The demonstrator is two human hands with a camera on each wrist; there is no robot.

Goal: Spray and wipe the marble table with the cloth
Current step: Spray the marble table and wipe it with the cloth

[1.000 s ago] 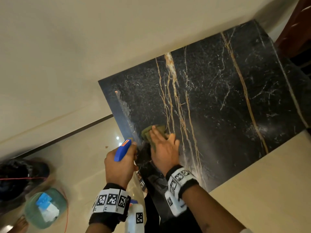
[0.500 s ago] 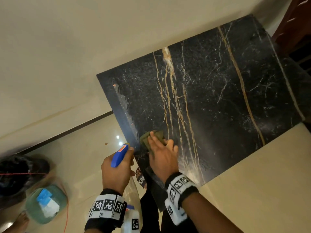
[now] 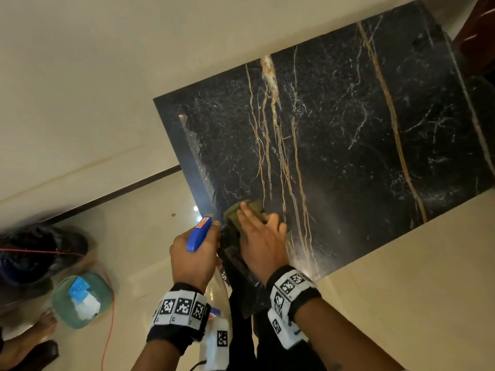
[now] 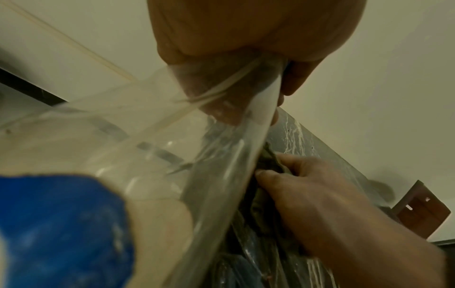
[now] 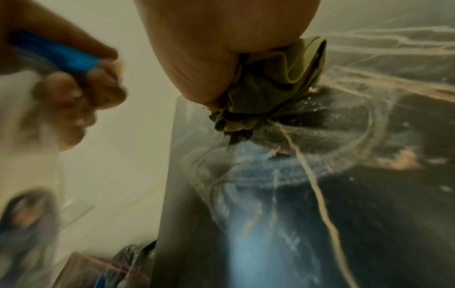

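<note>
The black marble table point(image 3: 348, 156) with gold veins fills the head view. My right hand point(image 3: 262, 242) presses a bunched olive cloth point(image 3: 233, 215) onto the marble near the table's left edge, fingers curled over it. The cloth point(image 5: 278, 83) bulges out from under the palm point(image 5: 209, 48), with wet smears around it on the marble point(image 5: 369, 194). Just left of the table edge, my left hand point(image 3: 190, 261) grips a clear spray bottle by its blue head point(image 3: 198, 234). The bottle's clear body point(image 4: 147, 146) fills the left wrist view, beside the right hand point(image 4: 320, 194).
On the floor at the left are a green tub point(image 3: 80, 298) holding blue and white items, a dark bag point(image 3: 40, 250), a red cord point(image 3: 107, 330) and a bare foot point(image 3: 45, 322). A cream wall runs behind the table. Dark wooden furniture point(image 3: 479, 30) stands at the far right corner.
My right hand has slid the cloth a little toward me along the table's left edge. The left hand still holds the bottle beside it.
</note>
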